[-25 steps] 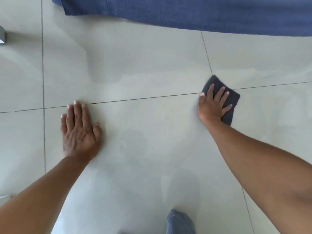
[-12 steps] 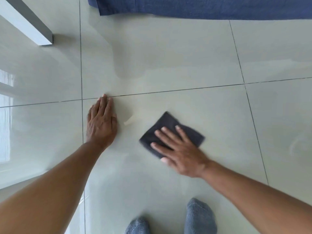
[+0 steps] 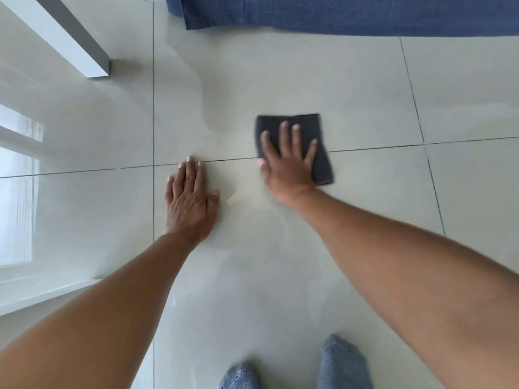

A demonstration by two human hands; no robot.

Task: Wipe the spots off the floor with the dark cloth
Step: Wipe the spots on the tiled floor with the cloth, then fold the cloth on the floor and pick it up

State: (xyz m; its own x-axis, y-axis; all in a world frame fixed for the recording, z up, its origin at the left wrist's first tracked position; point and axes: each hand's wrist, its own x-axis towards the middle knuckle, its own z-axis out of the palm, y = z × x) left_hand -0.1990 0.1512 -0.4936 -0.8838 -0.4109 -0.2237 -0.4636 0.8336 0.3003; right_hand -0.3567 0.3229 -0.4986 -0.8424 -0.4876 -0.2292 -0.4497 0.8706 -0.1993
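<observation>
The dark grey cloth [image 3: 309,127] lies flat on the pale glossy tiled floor [image 3: 280,80], straddling a horizontal grout line. My right hand [image 3: 288,164] presses on it with fingers spread, covering its lower left part. My left hand [image 3: 191,200] rests flat on the floor, palm down, a hand's width to the left of the cloth and just below the same grout line. A faint pale smear [image 3: 233,197] shows on the tile between the two hands. No distinct spots are visible elsewhere.
A blue fabric [image 3: 351,15] hangs along the top edge. A white furniture leg [image 3: 70,37] stands at the upper left. My two feet in grey socks [image 3: 342,363] are at the bottom. Window glare brightens the left tiles.
My right hand has slid the cloth up and to the right, from beside my left hand to over the grout line. My left hand stays planted. The view has shifted.
</observation>
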